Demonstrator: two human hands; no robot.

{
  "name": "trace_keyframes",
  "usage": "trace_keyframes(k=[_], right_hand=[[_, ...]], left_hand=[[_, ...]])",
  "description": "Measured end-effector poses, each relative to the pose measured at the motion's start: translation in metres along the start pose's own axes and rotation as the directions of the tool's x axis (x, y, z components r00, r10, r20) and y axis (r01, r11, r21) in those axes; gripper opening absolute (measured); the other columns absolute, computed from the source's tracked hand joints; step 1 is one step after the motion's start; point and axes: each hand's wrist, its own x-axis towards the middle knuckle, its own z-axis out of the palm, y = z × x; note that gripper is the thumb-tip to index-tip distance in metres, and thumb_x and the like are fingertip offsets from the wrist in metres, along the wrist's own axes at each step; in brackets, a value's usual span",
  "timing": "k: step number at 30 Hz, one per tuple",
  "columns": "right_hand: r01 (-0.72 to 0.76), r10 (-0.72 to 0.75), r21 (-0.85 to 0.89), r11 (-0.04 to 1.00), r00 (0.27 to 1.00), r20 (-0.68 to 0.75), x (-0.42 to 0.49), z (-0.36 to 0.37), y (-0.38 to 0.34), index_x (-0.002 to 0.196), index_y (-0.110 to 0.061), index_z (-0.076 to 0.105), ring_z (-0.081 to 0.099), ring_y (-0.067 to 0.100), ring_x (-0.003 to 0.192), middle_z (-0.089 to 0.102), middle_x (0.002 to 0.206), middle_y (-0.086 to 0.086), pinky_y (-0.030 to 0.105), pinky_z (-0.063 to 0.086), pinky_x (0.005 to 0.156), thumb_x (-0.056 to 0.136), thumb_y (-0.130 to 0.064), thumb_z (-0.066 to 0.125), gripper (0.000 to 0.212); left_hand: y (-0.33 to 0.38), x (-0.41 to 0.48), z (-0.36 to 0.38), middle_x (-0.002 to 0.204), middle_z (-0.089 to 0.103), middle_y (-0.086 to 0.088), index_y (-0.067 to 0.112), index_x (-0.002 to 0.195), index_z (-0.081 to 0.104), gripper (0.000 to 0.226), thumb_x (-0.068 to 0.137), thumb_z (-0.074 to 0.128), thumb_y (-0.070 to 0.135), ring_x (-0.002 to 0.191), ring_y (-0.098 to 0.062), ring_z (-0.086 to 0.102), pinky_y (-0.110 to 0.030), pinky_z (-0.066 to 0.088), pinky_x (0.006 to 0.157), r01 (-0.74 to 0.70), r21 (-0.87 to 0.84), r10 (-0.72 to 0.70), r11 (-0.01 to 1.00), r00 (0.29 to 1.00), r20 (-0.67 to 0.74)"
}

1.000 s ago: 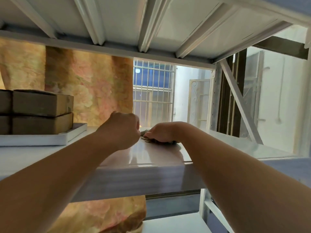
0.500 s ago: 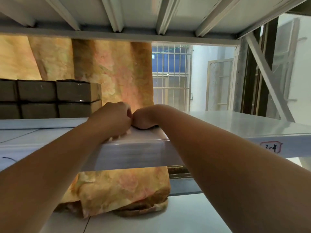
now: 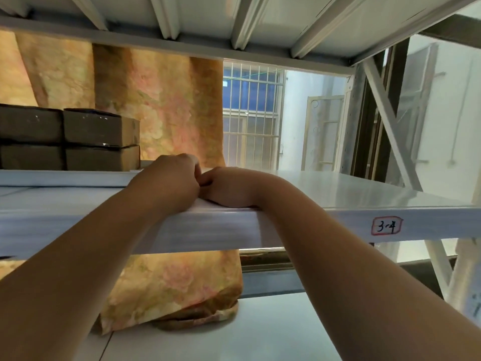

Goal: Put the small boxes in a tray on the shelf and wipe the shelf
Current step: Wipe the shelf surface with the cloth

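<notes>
Several brown cardboard boxes (image 3: 100, 132) are stacked two high in a white tray (image 3: 65, 175) at the left of the white shelf (image 3: 338, 190). My left hand (image 3: 169, 181) and my right hand (image 3: 229, 187) rest on the shelf just behind its front edge. Both are curled into fists whose knuckles touch. The wiping cloth seen earlier under my right hand is hidden beneath the hands. The tray's right end sits just behind my left hand.
A flowered orange fabric (image 3: 161, 105) hangs behind the shelf and bunches on the lower shelf (image 3: 234, 334). The front lip carries a label reading 3-4 (image 3: 386, 225). A diagonal brace (image 3: 390, 131) stands at the right end, and ribbed shelving lies close overhead.
My hands have drawn back from mid-shelf to the front edge and closed together. The view has dropped, so the cloth under my right hand no longer shows.
</notes>
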Motion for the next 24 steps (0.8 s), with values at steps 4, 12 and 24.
trace_keyframes(k=[4,12,24], right_hand=[[-0.027,0.029,0.066,0.997,0.999,-0.024,-0.010,0.002,0.005,0.129,-0.014,0.056,0.054,0.018,0.110,0.058,0.131,0.009,0.024,0.034,0.084,0.101,-0.030,0.037,0.037],[-0.179,0.181,0.036,0.983,0.981,-0.066,-0.042,-0.008,0.039,0.127,-0.008,0.059,0.057,0.025,0.112,0.059,0.126,0.013,0.031,0.042,0.094,0.100,-0.023,0.036,0.038],[-0.692,0.687,0.005,0.722,0.715,-0.126,-0.124,-0.021,0.154,0.133,-0.011,0.054,0.057,0.028,0.115,0.059,0.125,0.012,0.033,0.044,0.097,0.098,-0.017,0.043,0.037]], left_hand=[[0.013,0.004,0.004,0.099,0.064,-0.009,0.017,0.090,0.057,0.016,0.082,0.051,0.005,0.083,-0.023,0.053,-0.029,0.035,0.060,-0.050,-0.003,0.050,0.999,0.999,-0.013],[0.050,0.005,0.022,0.099,0.066,-0.007,0.017,0.097,0.058,0.019,0.083,0.050,0.008,0.087,-0.024,0.058,-0.033,0.046,0.072,-0.195,-0.060,0.195,0.979,0.981,-0.016],[0.077,0.011,0.040,0.099,0.057,0.003,0.020,0.108,0.060,0.026,0.096,0.044,0.037,0.087,-0.015,0.053,-0.027,0.037,0.075,-0.292,-0.107,0.307,0.950,0.935,0.175]])
